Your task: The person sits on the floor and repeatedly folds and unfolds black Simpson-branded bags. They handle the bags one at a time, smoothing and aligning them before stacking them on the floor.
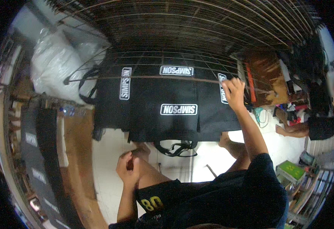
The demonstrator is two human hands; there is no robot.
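A large black fabric bag (163,99) with white label patches hangs spread over a dark wire rack (182,26) in front of me. My right hand (233,91) reaches up and pinches the bag's right edge near one white patch. My left hand (128,168) is low by my bare knee, its fingers curled closed; I cannot see anything in it. Black carry straps (176,148) dangle from the bag's lower edge above the white tiled floor (113,152).
A white plastic sack (54,65) sits at the upper left. More black bags (41,152) lie stacked on the left beside a wooden surface. A brown board and clutter fill the right, where another person (312,122) sits. A green box (291,171) lies at the lower right.
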